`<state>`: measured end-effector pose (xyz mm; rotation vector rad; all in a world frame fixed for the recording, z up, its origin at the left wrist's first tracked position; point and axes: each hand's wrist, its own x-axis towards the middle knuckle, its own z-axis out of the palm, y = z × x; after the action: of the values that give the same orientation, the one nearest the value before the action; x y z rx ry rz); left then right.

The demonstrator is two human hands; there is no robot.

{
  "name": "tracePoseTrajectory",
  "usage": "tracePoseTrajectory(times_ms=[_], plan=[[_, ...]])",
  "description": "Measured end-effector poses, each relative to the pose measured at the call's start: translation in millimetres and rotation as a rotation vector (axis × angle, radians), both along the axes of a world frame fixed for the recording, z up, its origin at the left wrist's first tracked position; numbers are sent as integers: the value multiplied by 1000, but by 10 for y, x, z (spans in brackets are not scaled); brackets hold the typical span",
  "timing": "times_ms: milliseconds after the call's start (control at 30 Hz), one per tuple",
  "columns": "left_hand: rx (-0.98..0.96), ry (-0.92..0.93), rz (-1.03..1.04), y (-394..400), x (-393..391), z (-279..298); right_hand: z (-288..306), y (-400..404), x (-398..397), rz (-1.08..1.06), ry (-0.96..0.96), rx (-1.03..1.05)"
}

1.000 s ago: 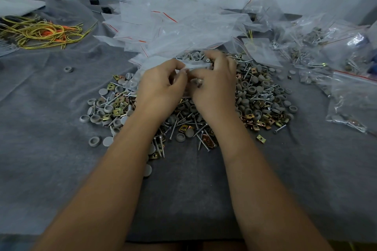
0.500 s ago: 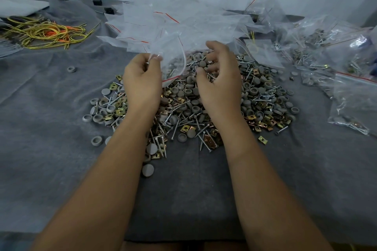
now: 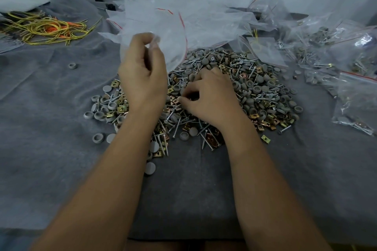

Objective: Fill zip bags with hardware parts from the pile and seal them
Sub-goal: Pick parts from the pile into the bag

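A pile of hardware parts (image 3: 251, 91), made of grey caps, silver screws and brass clips, lies on the grey cloth in the middle. My left hand (image 3: 142, 79) pinches the rim of a clear zip bag (image 3: 169, 43) with a red seal line and holds it up over the pile's left side. My right hand (image 3: 208, 98) rests on the pile with fingers curled down among the parts; whether anything sits between its fingertips is hidden.
A heap of empty clear zip bags (image 3: 204, 18) lies behind the pile. Filled bags (image 3: 355, 100) sit at the right. Yellow and orange wires (image 3: 47, 28) lie at the far left. Loose grey caps (image 3: 72, 65) dot the cloth (image 3: 51, 128).
My hands came apart. The left hand lifted the bag up and left, holding its mouth. The right hand dropped from the bag down onto the pile.
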<state>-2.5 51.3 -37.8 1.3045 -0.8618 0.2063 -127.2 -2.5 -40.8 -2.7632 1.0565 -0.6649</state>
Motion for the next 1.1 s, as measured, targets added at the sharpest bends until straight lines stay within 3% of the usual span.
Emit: tracePoseTrajectory(times_ms=[133,200,367,733,900,1100], plan=[[470,-27,-180,-104,50,-117,-19,-14,13,-10,21,-17],[548,-9,-217,-126,48,-146,-24,-16,20,-15,13,10],[506,95,-234,-119,72,-134,-28,-30,50,-35,-11,83],[491,139,-214,-106,54,-100,-17,1,80,-36,-91,96],[483,135,-199,-95,39,-88,20,19,15,6,-396,245],[481,139,-178,-86,31,-63,53,-19,2,-26,-602,325]])
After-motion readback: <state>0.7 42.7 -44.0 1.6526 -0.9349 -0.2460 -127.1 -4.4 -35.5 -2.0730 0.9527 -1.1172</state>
